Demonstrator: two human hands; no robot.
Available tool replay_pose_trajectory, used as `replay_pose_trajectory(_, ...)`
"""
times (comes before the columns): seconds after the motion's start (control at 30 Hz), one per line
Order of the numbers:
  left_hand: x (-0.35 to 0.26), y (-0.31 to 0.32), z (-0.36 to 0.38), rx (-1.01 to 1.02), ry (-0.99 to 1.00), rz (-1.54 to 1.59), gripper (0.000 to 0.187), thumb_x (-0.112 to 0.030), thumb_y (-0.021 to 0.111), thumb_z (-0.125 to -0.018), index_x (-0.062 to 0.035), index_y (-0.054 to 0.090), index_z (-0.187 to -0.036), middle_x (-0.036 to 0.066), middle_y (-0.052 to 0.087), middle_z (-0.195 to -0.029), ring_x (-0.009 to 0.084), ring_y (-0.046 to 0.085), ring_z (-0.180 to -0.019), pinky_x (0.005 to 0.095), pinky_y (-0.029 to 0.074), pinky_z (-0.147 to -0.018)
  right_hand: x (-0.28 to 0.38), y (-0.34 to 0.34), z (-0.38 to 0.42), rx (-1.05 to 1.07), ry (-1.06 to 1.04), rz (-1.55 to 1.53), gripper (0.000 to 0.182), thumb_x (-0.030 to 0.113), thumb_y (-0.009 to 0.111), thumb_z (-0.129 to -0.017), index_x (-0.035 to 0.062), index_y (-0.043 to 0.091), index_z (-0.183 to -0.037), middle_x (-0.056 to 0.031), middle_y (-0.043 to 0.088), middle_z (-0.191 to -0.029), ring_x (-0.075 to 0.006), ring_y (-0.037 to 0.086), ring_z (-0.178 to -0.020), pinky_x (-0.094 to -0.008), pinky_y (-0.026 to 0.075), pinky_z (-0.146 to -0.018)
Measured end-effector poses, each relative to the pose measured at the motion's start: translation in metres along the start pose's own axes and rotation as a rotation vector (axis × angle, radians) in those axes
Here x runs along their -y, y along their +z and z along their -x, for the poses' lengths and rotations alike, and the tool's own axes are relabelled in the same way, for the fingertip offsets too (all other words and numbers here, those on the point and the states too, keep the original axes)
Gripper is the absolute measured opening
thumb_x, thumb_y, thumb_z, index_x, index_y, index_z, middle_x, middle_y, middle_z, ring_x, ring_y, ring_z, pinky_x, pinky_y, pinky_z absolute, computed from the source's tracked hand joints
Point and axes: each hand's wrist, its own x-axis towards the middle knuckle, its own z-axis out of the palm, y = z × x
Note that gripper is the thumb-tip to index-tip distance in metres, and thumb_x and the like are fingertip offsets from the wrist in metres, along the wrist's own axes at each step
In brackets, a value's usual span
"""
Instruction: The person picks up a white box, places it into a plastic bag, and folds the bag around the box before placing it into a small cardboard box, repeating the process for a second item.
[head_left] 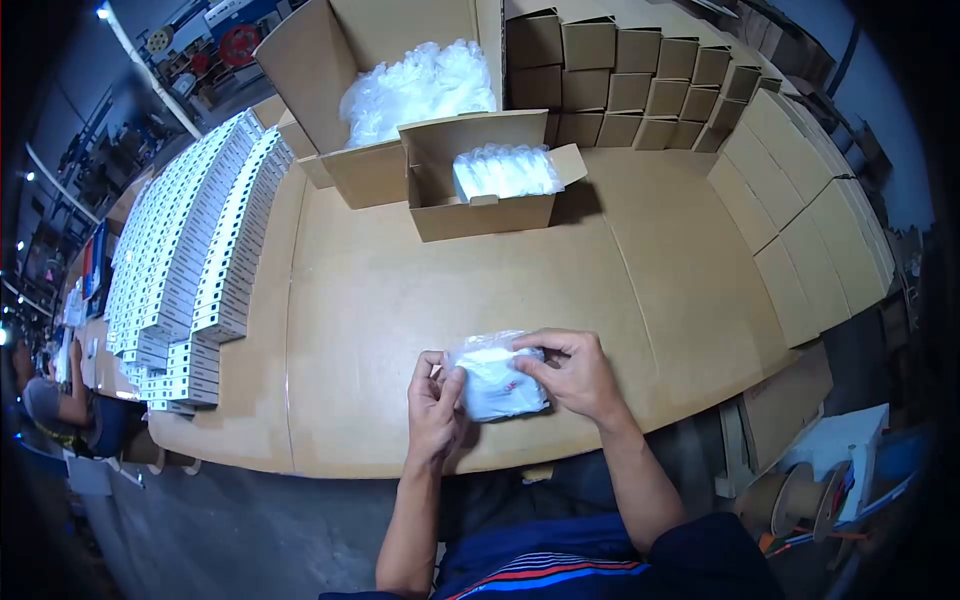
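Observation:
Near the table's front edge, a clear plastic bag with white contents (503, 385) is held between both hands. My left hand (437, 402) pinches its left side, thumb on top. My right hand (570, 372) grips its upper right part between thumb and fingers. Beyond them stands an open cardboard box (480, 222) with wrapped white packs (508, 172) inside. Behind it, a larger open carton (370, 178) holds a heap of clear plastic bags (425, 90).
Stacked white labelled boxes (185, 250) line the left of the brown table (450, 285). Small cardboard boxes (632, 85) are stacked at the back right, larger ones (800, 220) at the right edge. Another person (75, 400) sits at far left.

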Motion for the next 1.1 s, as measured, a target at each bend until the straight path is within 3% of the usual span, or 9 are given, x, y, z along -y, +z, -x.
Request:
replay_pose_trajectory(0.17,0.012,-0.001,-0.001,-0.087,0.172,-0.091,0.014,-0.003,0.062,-0.101,-0.0079,0.049,-0.101,-0.003,0.057,-0.084,0.0016,0.048,-0.07,0.0187,0.039,-0.061,0.003,0.002,-0.002,-0.011,-0.159,0.231,0.018,0.006,0.074,-0.09,-0.0002,0.077,-0.107,-0.021,0.075,-0.107,-0.0294,0.074,-0.093,-0.0342,0.058,-0.087)
replay_pose_trajectory(0.27,0.009,0.008,-0.002,-0.126,0.292,-0.18,0.017,-0.002,0.065,-0.1,-0.0074,0.049,-0.098,-0.002,0.058,-0.085,0.0021,0.048,-0.072,0.0185,0.039,-0.062,0.008,0.005,-0.002,0.022,-0.173,0.215,0.016,0.009,0.073,-0.093,-0.0011,0.078,-0.104,-0.0197,0.076,-0.106,-0.0261,0.073,-0.098,-0.0338,0.056,-0.091)
replay_pose_trajectory(0.37,0.007,0.007,-0.005,-0.159,0.301,-0.177,0.018,-0.001,0.066,-0.099,-0.0076,0.049,-0.096,0.0,0.059,-0.087,0.0021,0.048,-0.072,0.0187,0.038,-0.062,-0.01,0.004,-0.001,0.101,-0.036,-0.052,0.031,0.008,0.07,-0.096,-0.0028,0.069,-0.125,-0.0202,0.071,-0.125,-0.0224,0.068,-0.112,-0.0337,0.052,-0.1)
replay_pose_trajectory(0.47,0.003,0.007,-0.008,-0.228,0.284,-0.119,0.019,-0.001,0.067,-0.098,-0.0076,0.049,-0.095,0.001,0.062,-0.089,0.0022,0.046,-0.069,0.0198,0.038,-0.06,0.002,-0.001,0.007,0.304,-0.051,-0.484,0.054,0.007,0.066,-0.098,-0.0043,0.048,-0.147,-0.0214,0.057,-0.144,-0.0205,0.058,-0.124,-0.0335,0.045,-0.107)
replay_pose_trajectory(0.5,0.001,0.008,-0.009,-0.259,0.281,-0.092,0.02,-0.001,0.067,-0.098,-0.0076,0.049,-0.095,0.002,0.062,-0.089,0.0022,0.045,-0.068,0.0202,0.038,-0.059,-0.001,-0.009,0.006,0.368,-0.005,-0.535,0.071,0.002,0.065,-0.096,-0.0035,0.03,-0.157,-0.0219,0.045,-0.152,-0.0203,0.051,-0.132,-0.0332,0.041,-0.111)
replay_pose_trajectory(0.7,0.005,0.014,-0.01,-0.309,0.389,-0.214,0.021,-0.001,0.067,-0.098,-0.0073,0.048,-0.094,0.004,0.066,-0.091,0.0074,0.063,-0.078,0.0199,0.047,-0.067,-0.031,0.015,0.01,0.191,0.047,-0.347,0.052,0.005,0.072,-0.095,-0.0044,0.052,-0.142,-0.0107,0.065,-0.124,-0.0125,0.062,-0.105,-0.028,0.052,-0.093)
replay_pose_trajectory(0.8,-0.003,0.017,-0.005,-0.233,0.32,-0.163,0.018,-0.002,0.069,-0.096,-0.0046,0.053,-0.102,0.01,0.067,-0.102,0.0152,0.067,-0.099,0.0247,0.052,-0.082,-0.03,0.022,0.007,0.127,0.12,-0.339,0.037,0.007,0.074,-0.095,-0.0041,0.062,-0.128,-0.0056,0.068,-0.114,-0.0109,0.062,-0.103,-0.0273,0.053,-0.092)
replay_pose_trajectory(1.0,-0.027,0.012,0.0,0.138,0.155,-0.419,0.037,-0.011,0.069,-0.098,0.0,0.056,-0.131,0.01,0.063,-0.122,0.0203,0.058,-0.117,0.0332,0.047,-0.101,-0.018,0.016,0.008,0.042,-0.045,-0.134,0.028,0.013,0.076,-0.093,0.0011,0.069,-0.118,-0.0029,0.072,-0.105,-0.0085,0.063,-0.093,-0.026,0.053,-0.084)
replay_pose_trajectory(1.1,-0.015,0.01,0.003,0.075,-0.021,-0.247,0.033,-0.016,0.064,-0.103,-0.003,0.058,-0.133,0.006,0.063,-0.117,0.0153,0.062,-0.107,0.0282,0.054,-0.087,-0.016,0.013,0.007,0.053,-0.059,0.006,0.031,0.012,0.077,-0.091,0.0018,0.069,-0.12,-0.0055,0.071,-0.109,-0.0119,0.064,-0.1,-0.0278,0.053,-0.087)
